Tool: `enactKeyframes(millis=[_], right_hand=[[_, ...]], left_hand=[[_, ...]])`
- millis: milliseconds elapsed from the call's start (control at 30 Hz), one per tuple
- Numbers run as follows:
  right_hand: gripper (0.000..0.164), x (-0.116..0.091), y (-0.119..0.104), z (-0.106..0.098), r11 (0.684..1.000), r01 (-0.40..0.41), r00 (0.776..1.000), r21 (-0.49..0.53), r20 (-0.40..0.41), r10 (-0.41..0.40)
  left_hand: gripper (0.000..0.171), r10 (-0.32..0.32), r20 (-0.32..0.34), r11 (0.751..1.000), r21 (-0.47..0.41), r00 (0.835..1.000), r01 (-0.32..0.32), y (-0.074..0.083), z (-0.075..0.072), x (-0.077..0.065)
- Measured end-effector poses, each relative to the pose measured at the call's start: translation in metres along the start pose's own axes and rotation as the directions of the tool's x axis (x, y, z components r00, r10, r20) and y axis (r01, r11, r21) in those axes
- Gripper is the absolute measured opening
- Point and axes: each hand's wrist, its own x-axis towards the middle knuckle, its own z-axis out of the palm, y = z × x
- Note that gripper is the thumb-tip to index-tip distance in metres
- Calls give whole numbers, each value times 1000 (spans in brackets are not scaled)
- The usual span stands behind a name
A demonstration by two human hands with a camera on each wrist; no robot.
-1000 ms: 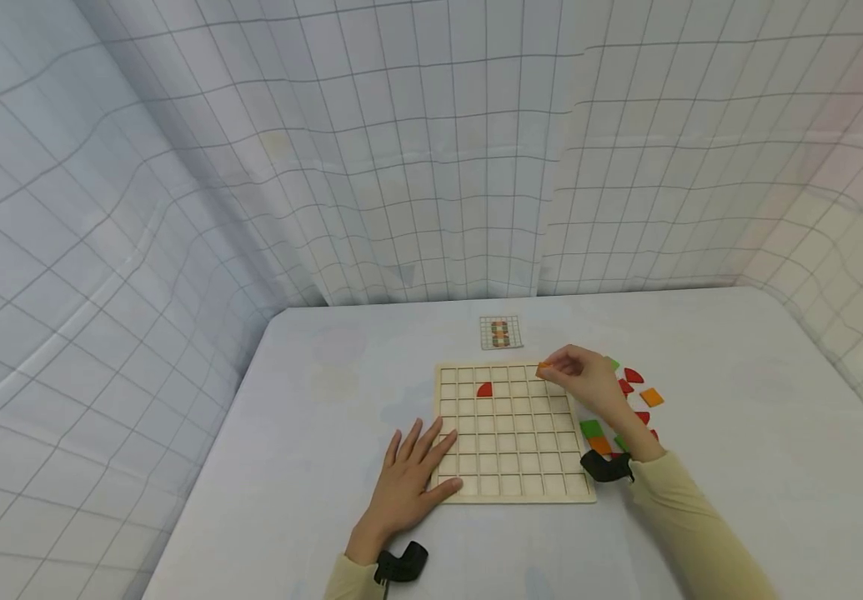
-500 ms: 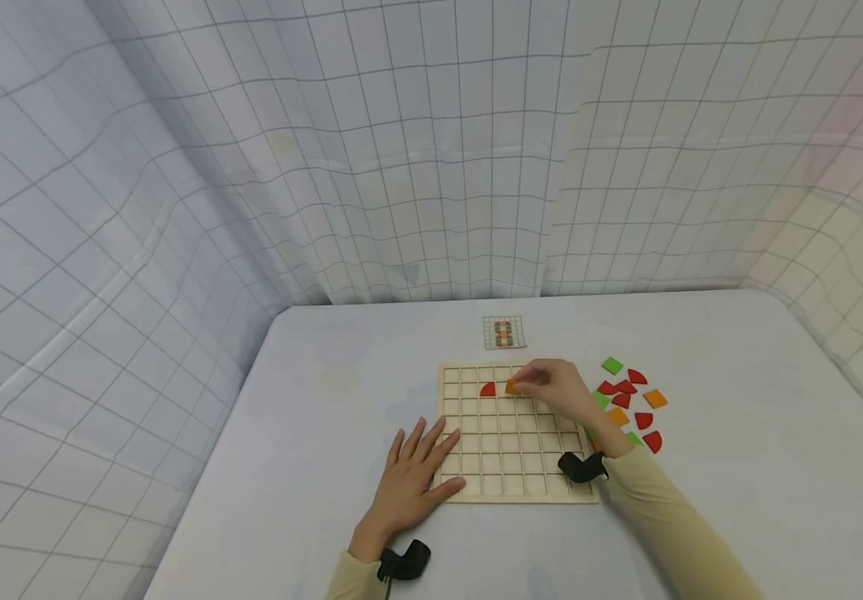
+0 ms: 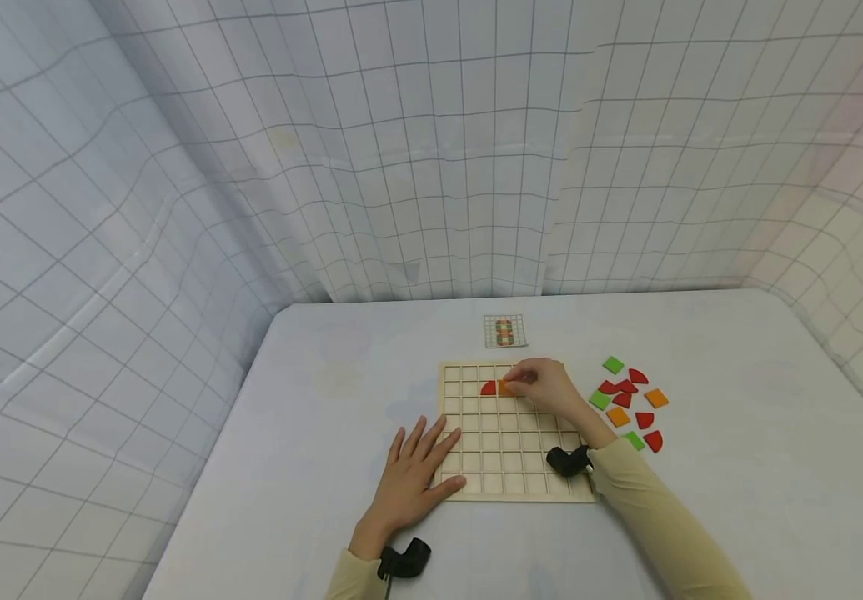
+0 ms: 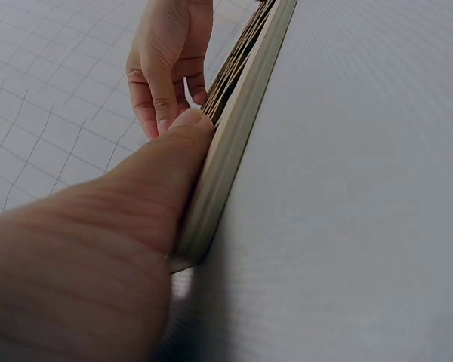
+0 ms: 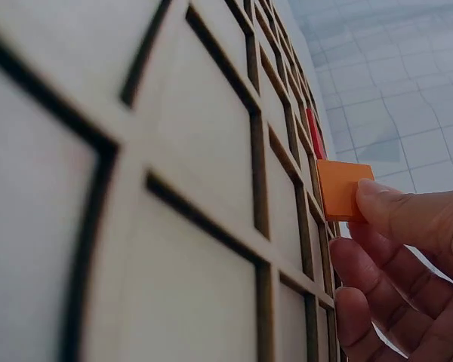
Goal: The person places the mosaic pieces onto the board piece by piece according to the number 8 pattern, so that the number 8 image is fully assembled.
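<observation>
We see a pale wooden gridded board (image 3: 492, 463); left hand (image 3: 403, 492), fingers spread, rests over its left edge; right hand (image 3: 549, 387) pinches orange square tile (image 5: 340, 190), thumb against fingers, near far edge, beside red quarter-circle piece (image 3: 489, 388).

In the head view, the right hand (image 3: 549, 390) has travelled left from the top right corner of the gridded board (image 3: 470, 462), where it was one second ago, to the board's upper middle. The orange square tile (image 5: 341, 190) it pinches has shifted with it; the gap to the red quarter-circle tile (image 3: 489, 388), visible half a second ago, has narrowed to just beside. The black wrist device (image 3: 566, 461) and yellow sleeve (image 3: 659, 521) have swung left. Right of the board, a green square tile (image 3: 599, 401) and a second orange square tile (image 3: 618, 417), hidden one second ago, are exposed; a green-and-orange pair nearer the board is now covered.
</observation>
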Motion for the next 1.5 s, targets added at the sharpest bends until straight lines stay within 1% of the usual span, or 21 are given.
enactKeyframes(millis=[267,433,600,700,867,933,1033,1167,1233,1333,1433,1500], right_hand=[[6,6,2,1,999,-51,998,-15,21,51],[6,6,1,2,998,-43,998,-45,36,45],[9,4,1,4,997,-36,999,-75,30,38],[14,1,3,3,998,-29,998,-63,45,32],[23,-7,3,-5,1000,-7,999,-1,54,7],[24,-11,2,-9,1000,-2,999,11,43,1],[22,-16,4,-14,1000,13,1000,-9,18,-13],[22,-25,7,-23,1000,11,999,-16,-36,-12],[23,-30,9,-32,1000,-15,998,-12,-64,14],[26,-37,13,-49,997,-77,992,-18,-104,75],[27,-43,21,-67,993,-119,982,-29,-152,113],[26,-48,27,-78,988,-151,971,-30,-190,143]], left_hand=[[66,-3,3,1000,11,1000,3,1,0,0],[67,0,-2,1000,18,1000,0,1,1,0],[67,8,-6,1000,16,1000,-8,0,1,1],[68,12,-11,1000,15,1000,-12,-1,1,1],[67,14,-11,1000,13,1000,-14,-1,2,1],[67,13,-11,1000,10,1000,-13,-1,2,1],[67,12,-11,1000,8,1000,-12,-2,3,1],[67,12,-12,1000,8,1000,-12,-2,3,1],[67,13,-13,1000,9,1000,-13,-2,3,1],[67,13,-16,1000,13,1000,-13,-2,4,1],[67,14,-19,1000,13,1000,-14,-1,4,1],[67,15,-19,1000,11,1000,-15,-1,4,1]])
